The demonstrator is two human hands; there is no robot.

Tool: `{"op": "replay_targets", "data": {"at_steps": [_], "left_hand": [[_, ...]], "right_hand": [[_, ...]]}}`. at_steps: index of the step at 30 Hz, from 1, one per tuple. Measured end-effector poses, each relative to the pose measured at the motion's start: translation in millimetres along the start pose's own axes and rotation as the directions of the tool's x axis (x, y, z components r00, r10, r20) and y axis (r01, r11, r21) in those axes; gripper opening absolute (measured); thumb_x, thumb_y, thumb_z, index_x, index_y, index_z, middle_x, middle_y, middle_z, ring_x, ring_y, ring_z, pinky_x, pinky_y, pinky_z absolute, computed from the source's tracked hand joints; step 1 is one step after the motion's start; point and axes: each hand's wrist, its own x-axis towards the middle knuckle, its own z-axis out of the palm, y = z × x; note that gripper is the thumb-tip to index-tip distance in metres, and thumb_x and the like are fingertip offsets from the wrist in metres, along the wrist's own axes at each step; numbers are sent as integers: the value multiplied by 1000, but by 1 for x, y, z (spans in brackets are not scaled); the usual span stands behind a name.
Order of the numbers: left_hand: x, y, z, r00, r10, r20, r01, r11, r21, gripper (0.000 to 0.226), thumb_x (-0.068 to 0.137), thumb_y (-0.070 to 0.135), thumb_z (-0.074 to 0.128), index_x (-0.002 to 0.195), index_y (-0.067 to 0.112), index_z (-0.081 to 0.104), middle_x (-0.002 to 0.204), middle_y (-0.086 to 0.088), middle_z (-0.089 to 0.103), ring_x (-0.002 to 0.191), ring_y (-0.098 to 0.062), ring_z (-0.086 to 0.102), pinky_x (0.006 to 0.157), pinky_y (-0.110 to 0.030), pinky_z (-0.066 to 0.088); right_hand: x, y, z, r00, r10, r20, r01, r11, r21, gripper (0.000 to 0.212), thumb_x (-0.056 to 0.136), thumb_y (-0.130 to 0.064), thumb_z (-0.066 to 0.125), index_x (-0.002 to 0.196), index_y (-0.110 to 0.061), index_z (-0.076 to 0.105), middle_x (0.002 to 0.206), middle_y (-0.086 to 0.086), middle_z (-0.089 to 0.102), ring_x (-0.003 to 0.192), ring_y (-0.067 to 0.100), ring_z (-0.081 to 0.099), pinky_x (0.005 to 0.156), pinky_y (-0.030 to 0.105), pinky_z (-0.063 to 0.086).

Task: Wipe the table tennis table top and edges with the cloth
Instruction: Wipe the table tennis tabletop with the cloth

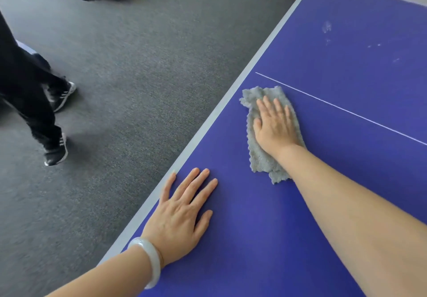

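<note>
Head view: the table tennis table (346, 77) fills the right half of the frame, its blue top running from the lower edge up to the upper right corner. A pale grey edge band (206, 130) cuts diagonally from lower left to top right. The grey cloth (261, 158) lies flat on the blue top at centre right, just inside the band and just below the thin white line (346, 112).

The right hand (275, 128) rests on the cloth with palm down and fingers straight and slightly spread, pressing rather than gripping. The left hand (182, 213), with a pale bangle (150, 259) on the wrist, lies flat in the lower centre. Its fingers are spread wide and hold nothing, and the thumb reaches the band.

Pale smudges (327, 27) show on the top towards the upper right, well apart from the cloth.

The step in hand looks like wiping the top near this side. To do it well, keep the whole palm on the cloth so it does not bunch, and sweep in overlapping strokes along the band. Then work outward past the white line to the smudges, where firmer pressure may be needed. The left hand serves as a brace for the longer reach. For the edge, the cloth probably needs folding over the band.

At the left of the frame, another person's legs (30, 102) stand on the grey carpet (138, 77).
</note>
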Motion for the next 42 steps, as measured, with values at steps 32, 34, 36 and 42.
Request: {"op": "replay_targets", "data": {"at_steps": [32, 34, 36, 42], "left_hand": [[1, 0, -5, 1000, -10, 27, 10, 1000, 0, 61, 99, 48, 34, 156, 30, 26, 164, 6, 19, 152, -16, 13, 120, -54, 10], [0, -1, -4, 1000, -3, 11, 3, 1000, -5, 60, 99, 48, 34, 156, 30, 27, 164, 6, 20, 152, -17, 15, 120, -55, 11], [0, -1, -2, 1000, 1, 5, -1, 1000, -4, 60, 99, 47, 34, 156, 29, 27, 164, 5, 21, 152, -17, 15, 120, -55, 13], [0, 0, -1, 1000, 9, -19, -9, 1000, 7, 59, 99, 47, 34, 153, 24, 35, 160, 1, 31, 150, -19, 22, 120, -57, 15]], "right_hand": [[-54, -55, 15, 795, -598, 99, 598, 801, 33, 57, 100, -34, 23, 157, -30, 22, 165, -7, 12, 154, 19, 5, 125, 42, 1], [-73, -15, 12, 839, -538, 75, 538, 842, 22, 59, 97, -37, 20, 155, -29, 25, 163, -5, 17, 153, 20, 13, 125, 42, 6], [-78, 39, 8, 968, -249, -29, 249, 969, 0, 56, 99, -35, 22, 154, -26, 27, 163, 1, 23, 152, 25, 19, 124, 45, 12], [-59, -27, 6, 978, 210, -17, -209, 977, 42, 58, 105, -35, 24, 160, -22, 10, 167, 1, 4, 154, 26, 3, 124, 48, 0]]}}
